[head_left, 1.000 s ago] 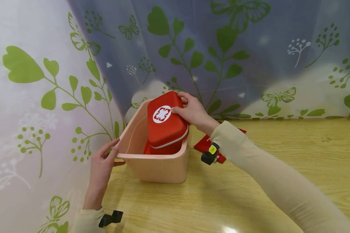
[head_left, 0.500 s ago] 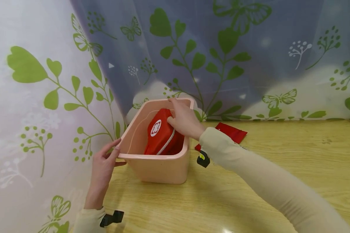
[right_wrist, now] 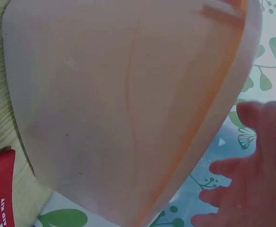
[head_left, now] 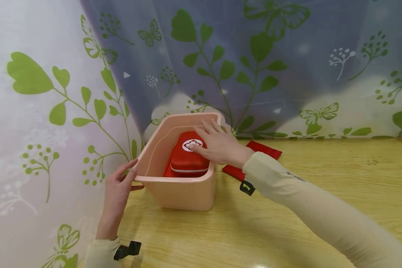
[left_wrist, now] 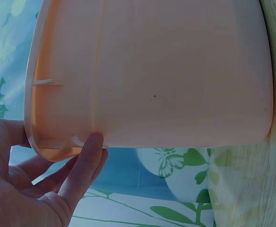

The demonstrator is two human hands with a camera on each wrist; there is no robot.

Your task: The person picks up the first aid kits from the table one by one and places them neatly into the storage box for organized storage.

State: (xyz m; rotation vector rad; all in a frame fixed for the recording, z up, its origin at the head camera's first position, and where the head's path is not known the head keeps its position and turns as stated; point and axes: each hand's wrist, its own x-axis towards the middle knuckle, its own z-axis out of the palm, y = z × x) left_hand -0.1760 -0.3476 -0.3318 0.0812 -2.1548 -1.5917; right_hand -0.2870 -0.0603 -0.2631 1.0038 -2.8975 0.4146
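A pink plastic bin (head_left: 184, 193) stands on the table. My left hand (head_left: 118, 190) holds its near left rim corner, which the left wrist view shows between thumb and fingers. Inside the bin lies a red zippered first aid case (head_left: 187, 159) with a white cross emblem, on top of another red item (head_left: 168, 172) that is mostly covered. Over the right side of the case, my right hand (head_left: 222, 143) has its fingers spread and straight, the thumb by the emblem. Whether it touches the case I cannot tell. The right wrist view shows these fingers (right_wrist: 223, 166) above the rim.
On the wooden table (head_left: 308, 178), right of the bin, lies a flat red pouch (head_left: 262, 149), partly behind my right forearm. Its printing reads "AID KIT" in the right wrist view. Curtains with leaves and butterflies (head_left: 221, 67) hang close behind and to the left.
The first aid case has gone down from the rim into the bin, tilting on its way and now lying flatter. My right hand has let go of it. My left hand stays put.
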